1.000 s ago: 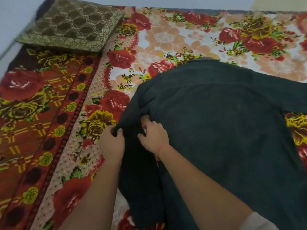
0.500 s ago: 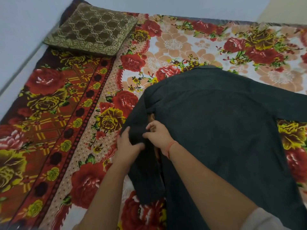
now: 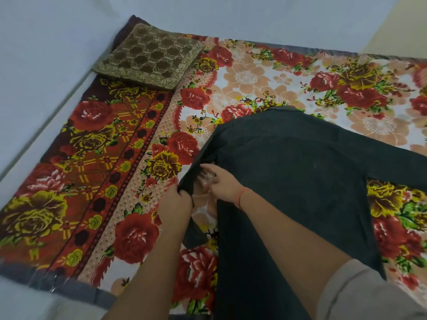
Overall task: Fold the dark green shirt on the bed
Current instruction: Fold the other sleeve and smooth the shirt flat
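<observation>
Dark green shirt (image 3: pixel 300 185) spread flat on the floral bed cover (image 3: pixel 265 75), my left hand (image 3: pixel 175 204) pinching its left sleeve edge, right hand (image 3: pixel 223 184) fingers curled on the adjoining side seam.

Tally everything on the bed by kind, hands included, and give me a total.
Dark green shirt: 1
Brown patterned cushion: 1
Floral bedspread: 1
Hands: 2, the left hand and the right hand, both at the shirt's left edge
Total: 5
</observation>
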